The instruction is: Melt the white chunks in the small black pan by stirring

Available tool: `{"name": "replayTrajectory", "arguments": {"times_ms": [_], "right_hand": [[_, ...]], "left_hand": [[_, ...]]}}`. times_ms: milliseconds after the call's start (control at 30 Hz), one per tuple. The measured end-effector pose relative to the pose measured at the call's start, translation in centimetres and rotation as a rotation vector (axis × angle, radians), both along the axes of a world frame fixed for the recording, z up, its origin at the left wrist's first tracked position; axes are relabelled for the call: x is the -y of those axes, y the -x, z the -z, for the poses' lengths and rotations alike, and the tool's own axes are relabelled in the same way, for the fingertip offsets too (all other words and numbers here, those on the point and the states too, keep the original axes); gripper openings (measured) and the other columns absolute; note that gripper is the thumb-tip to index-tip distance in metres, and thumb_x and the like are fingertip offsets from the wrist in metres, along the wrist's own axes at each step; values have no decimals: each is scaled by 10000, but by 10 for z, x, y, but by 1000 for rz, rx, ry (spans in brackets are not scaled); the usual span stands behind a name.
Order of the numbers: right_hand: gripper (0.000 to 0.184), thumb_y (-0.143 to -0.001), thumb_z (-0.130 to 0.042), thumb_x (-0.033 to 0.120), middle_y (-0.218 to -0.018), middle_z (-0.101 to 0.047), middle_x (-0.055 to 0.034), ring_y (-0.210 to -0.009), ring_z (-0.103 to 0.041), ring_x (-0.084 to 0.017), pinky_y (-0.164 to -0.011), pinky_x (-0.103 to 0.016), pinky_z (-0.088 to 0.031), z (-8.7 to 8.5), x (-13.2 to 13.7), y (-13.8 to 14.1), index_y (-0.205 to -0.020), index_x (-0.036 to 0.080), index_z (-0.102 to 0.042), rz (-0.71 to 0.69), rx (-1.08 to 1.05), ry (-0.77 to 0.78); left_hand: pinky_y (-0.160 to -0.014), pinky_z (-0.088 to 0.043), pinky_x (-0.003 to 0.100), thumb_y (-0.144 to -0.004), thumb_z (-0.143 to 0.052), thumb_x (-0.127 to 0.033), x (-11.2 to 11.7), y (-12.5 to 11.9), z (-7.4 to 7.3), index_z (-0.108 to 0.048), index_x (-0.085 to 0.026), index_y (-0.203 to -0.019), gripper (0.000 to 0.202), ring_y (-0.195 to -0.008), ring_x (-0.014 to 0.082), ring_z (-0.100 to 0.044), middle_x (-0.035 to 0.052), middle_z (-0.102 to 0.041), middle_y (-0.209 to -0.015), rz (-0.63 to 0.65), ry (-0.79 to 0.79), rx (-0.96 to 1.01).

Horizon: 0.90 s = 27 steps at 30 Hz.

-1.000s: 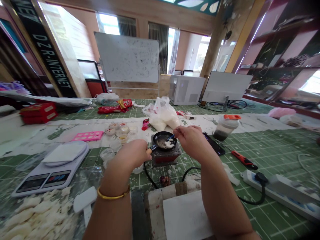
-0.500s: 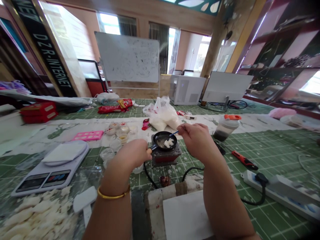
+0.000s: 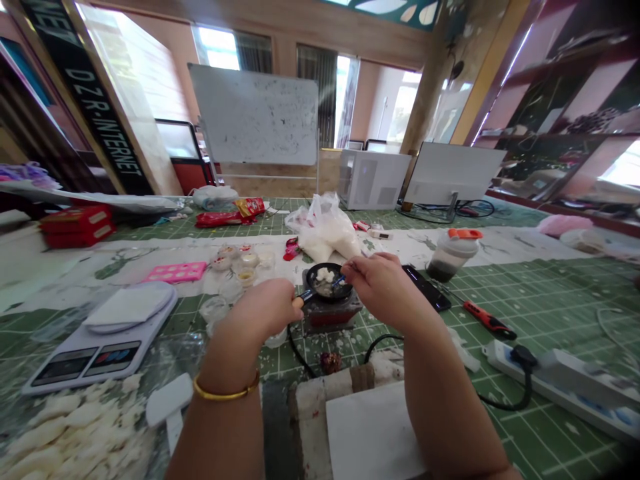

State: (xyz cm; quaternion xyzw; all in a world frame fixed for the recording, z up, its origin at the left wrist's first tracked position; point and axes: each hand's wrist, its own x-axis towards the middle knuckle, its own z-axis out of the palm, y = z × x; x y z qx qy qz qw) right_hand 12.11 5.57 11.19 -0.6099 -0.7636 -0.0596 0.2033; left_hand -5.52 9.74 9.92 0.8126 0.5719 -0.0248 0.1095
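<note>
My left hand [image 3: 273,303] is closed round the handle of a small black frying pan [image 3: 313,274]. The pan rests on a small dark red heater [image 3: 330,319]. Inside it, white lumps [image 3: 326,274] lie toward the far left side, among some clear-looking residue. My right hand [image 3: 374,283] pinches a thin blue stick [image 3: 339,281], whose lower end dips into the right part of the pan. What the tip of the stick looks like is too small to tell.
Left stand a kitchen scale [image 3: 107,333], a pink mold [image 3: 176,272], small cups [image 3: 247,275] and pale flakes [image 3: 75,433]. Behind the pan is a white plastic bag [image 3: 325,230]. Right are a phone [image 3: 427,288], a shaker bottle [image 3: 454,253], a red-black tool [image 3: 489,321] and a power strip [image 3: 565,387].
My right hand has moved slightly left and down with the stick. The white lumps have shifted from the pan's near right to its far left. My left hand stays put.
</note>
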Motion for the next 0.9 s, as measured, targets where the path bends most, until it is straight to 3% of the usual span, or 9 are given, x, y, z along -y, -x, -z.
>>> {"name": "replayTrajectory", "arguments": {"times_ms": [133, 300, 500, 700, 900], "right_hand": [[275, -898, -353, 274, -740, -657, -24, -781, -572, -146, -876, -318, -284, 3, -2, 3, -816, 197, -604, -118, -36, -5], [279, -893, -350, 261, -709, -651, -42, -757, -569, -162, -852, -330, -296, 3, -9, -1, -821, 182, -608, 49, -24, 14], [278, -896, -349, 279, -732, -648, -24, -779, -560, -155, -852, -312, -293, 3, -6, -2, -811, 198, -601, -76, -33, 19], [266, -889, -358, 268, -718, -645, -35, -767, -562, -169, -846, -335, -300, 1, -7, -9, -811, 185, -599, 65, -13, 45], [296, -904, -331, 280, -737, -651, -27, -803, -566, -159, -872, -319, -290, 0, -2, -5, -834, 197, -607, -72, -21, 14]], "left_hand": [[-450, -231, 256, -705, -441, -375, 0, -1, 0, -585, -168, -612, 269, -484, 134, -438, 32, -506, -522, 2, 10, -13], [-437, -223, 257, -711, -423, -385, 2, -1, -2, -580, -174, -609, 282, -480, 134, -434, 33, -517, -534, -14, 11, -15], [-451, -244, 264, -715, -419, -384, 2, 0, -1, -615, -169, -663, 296, -517, 157, -482, 58, -577, -591, -6, 4, -33], [-463, -255, 251, -717, -432, -404, 2, 0, -3, -622, -168, -686, 304, -530, 147, -494, 56, -595, -602, -21, 28, -23], [-449, -237, 256, -716, -433, -391, 1, 0, -2, -612, -165, -666, 292, -530, 150, -492, 49, -563, -569, -17, 2, -16]]}}
